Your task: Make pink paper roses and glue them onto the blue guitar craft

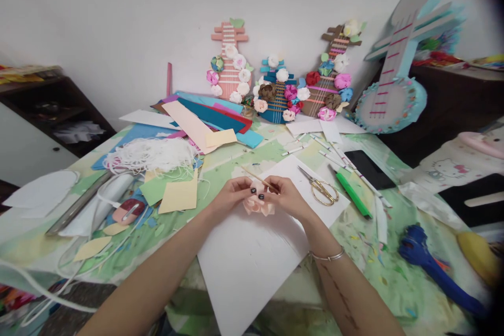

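Over a white sheet (pixel 252 262), my left hand (pixel 233 194) is closed, its thumb and fingers pinching a pale pink paper flower (pixel 258 207) with pointed petals. My right hand (pixel 289 197) meets it from the other side, thumb pressed on the petals. A thin wooden stick (pixel 254 174) slants across the top of the flower into my right fingers, which are closed on it. My fingers hide part of the flower. To the right, gold-handled scissors (pixel 323 190) lie slightly spread on white paper, beside a green utility knife (pixel 353 194).
A black phone (pixel 370 169) and a blue tool (pixel 437 268) lie at right. White string (pixel 151 155), yellow paper (pixel 179 195) and a coloured paper pile (pixel 212 115) are at left. Several flower-covered cardboard instruments (pixel 232 76) lean on the wall, near a bigger light-blue one (pixel 394 100).
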`<state>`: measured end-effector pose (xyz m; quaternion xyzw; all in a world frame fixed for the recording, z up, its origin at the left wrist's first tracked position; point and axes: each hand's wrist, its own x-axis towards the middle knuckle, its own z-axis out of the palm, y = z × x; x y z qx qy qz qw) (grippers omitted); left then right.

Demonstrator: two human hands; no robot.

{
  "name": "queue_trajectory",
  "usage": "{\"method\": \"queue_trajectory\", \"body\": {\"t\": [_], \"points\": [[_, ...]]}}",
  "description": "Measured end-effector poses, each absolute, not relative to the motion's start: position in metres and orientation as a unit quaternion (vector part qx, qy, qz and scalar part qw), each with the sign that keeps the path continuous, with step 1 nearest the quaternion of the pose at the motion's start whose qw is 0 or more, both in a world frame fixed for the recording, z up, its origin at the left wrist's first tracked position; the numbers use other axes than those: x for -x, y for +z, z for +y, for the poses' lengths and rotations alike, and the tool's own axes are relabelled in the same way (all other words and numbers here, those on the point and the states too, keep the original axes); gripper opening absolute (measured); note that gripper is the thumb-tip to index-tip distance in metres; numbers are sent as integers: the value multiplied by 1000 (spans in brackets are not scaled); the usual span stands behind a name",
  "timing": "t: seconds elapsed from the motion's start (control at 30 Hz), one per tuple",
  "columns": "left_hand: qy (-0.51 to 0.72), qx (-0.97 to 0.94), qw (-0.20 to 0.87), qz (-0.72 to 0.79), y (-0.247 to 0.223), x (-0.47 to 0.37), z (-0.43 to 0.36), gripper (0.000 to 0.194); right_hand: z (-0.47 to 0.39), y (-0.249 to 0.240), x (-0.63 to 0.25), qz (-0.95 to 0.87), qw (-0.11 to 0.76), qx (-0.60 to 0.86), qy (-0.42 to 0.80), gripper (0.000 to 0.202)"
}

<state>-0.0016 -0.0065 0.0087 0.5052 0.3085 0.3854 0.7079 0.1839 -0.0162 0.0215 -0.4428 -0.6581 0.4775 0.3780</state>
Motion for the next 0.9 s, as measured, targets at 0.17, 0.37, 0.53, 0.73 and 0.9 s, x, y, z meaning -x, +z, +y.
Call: {"method": "queue_trajectory", "body": {"t": [0.17, 0.37, 0.53, 0.73, 0.9], "points": [[397, -518, 691, 312, 4, 1, -5, 23, -16, 22, -186, -657, 383, 438, 479, 16], [396, -535, 672, 325, 6, -1, -6, 22, -18, 25, -187, -616, 393, 451, 512, 18], [405, -536, 666, 325, 6, -2, -6, 23, -18, 24, -186, -603, 402, 430, 538, 21], [422, -542, 632, 360, 7, -1, -5, 22, -17, 22, -186, -612, 398, 427, 534, 23], [432, -556, 600, 380, 8, -1, -2, 23, -17, 20, -185, -633, 393, 455, 487, 19]]}}
